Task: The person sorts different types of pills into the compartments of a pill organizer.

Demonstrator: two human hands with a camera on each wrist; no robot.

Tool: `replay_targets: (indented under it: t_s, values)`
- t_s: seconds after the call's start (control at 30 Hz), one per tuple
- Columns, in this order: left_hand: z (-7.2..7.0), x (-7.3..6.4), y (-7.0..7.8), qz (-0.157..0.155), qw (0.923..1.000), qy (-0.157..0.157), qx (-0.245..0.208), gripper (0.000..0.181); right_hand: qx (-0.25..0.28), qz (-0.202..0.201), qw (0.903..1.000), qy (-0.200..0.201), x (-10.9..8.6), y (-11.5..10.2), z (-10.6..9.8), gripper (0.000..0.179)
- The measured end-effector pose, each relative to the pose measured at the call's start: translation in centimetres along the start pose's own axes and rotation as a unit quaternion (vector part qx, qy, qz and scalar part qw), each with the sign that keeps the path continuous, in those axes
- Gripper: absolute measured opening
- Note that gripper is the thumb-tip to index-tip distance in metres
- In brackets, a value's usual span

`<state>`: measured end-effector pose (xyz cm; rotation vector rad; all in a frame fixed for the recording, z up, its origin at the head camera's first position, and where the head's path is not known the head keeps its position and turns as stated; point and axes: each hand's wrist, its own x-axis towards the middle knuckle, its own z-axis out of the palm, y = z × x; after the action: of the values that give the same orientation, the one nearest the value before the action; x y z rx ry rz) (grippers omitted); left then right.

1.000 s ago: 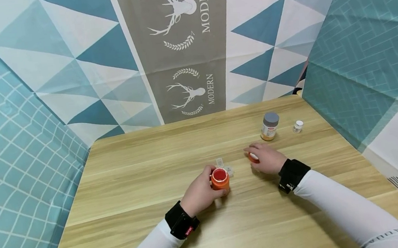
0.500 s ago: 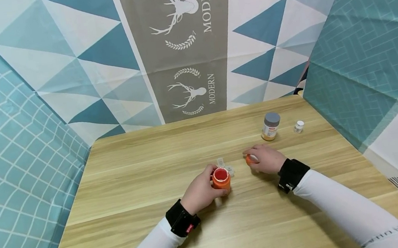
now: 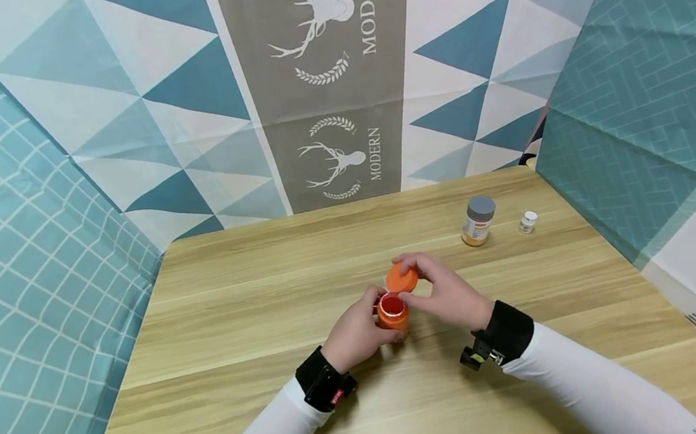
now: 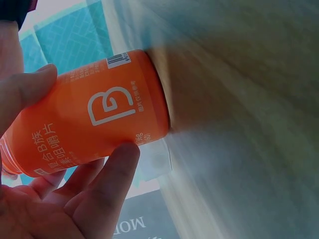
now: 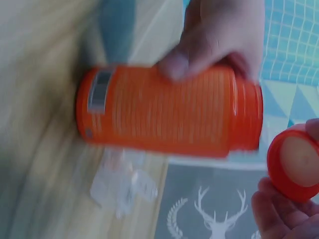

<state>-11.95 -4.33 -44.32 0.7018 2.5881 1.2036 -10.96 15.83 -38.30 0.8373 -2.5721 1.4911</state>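
An orange pill bottle (image 3: 394, 321) stands uncapped on the wooden table, its red inside showing in the head view. My left hand (image 3: 355, 332) grips it round the side, thumb on the near face. In the left wrist view the bottle (image 4: 89, 114) bears a white "B" logo. Just above the bottle's mouth, my right hand (image 3: 448, 294) pinches the orange cap (image 3: 402, 278) by its edge. The pale lining of the cap (image 5: 300, 162) faces the right wrist camera, and the cap is apart from the rim. Small clear plastic pieces (image 5: 122, 184) lie beyond the bottle.
A grey-lidded jar (image 3: 479, 221) stands toward the back right of the table (image 3: 254, 290), with a small white bottle (image 3: 528, 222) to its right. Patterned cloth (image 3: 336, 105) hangs behind the table's back edge.
My right hand has lifted the cap off the table and brought it left to the bottle's mouth. My left hand still holds the bottle in about the same place.
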Motion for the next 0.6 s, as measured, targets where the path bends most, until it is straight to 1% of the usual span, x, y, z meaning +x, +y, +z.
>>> replay_targets:
  t_s: [0.03,0.1,0.17,0.27,0.3,0.4,0.5,0.6]
  values:
    - [0.1,0.0,0.0,0.001,1.0,0.0,0.0,0.06,0.011,0.0,0.9999,-0.002,-0.1,-0.5,0.2,0.023]
    - [0.1,0.1,0.0,0.002,1.0,-0.001,0.003,0.059,0.023,0.006,0.9996,-0.012,-0.3,-0.5,0.7,0.021]
    - [0.2,0.0,0.1,0.002,1.0,-0.001,0.009,0.058,0.023,0.007,0.9994,-0.025,-0.5,0.5,1.2,0.022]
    - [0.1,0.0,0.1,0.003,0.9998,-0.002,0.018,0.059,0.009,0.002,0.9992,-0.038,-0.8,2.3,1.7,0.026]
    - [0.1,0.0,0.1,0.004,0.9998,-0.002,0.022,0.059,0.002,0.0,0.9992,-0.04,-0.9,2.5,1.8,0.025]
    - [0.0,0.0,0.2,0.006,0.9997,0.0,0.024,0.061,-0.034,-0.021,0.998,-0.049,-0.9,2.6,1.8,0.022]
    - [-0.2,-0.1,0.2,0.006,0.9998,-0.004,0.019,0.062,-0.078,-0.044,0.994,-0.063,-0.8,2.5,1.7,0.018]
    - [-0.2,-0.1,0.2,0.005,0.9999,-0.009,0.014,0.062,-0.114,-0.054,0.9891,-0.075,-0.8,2.2,1.7,0.025]
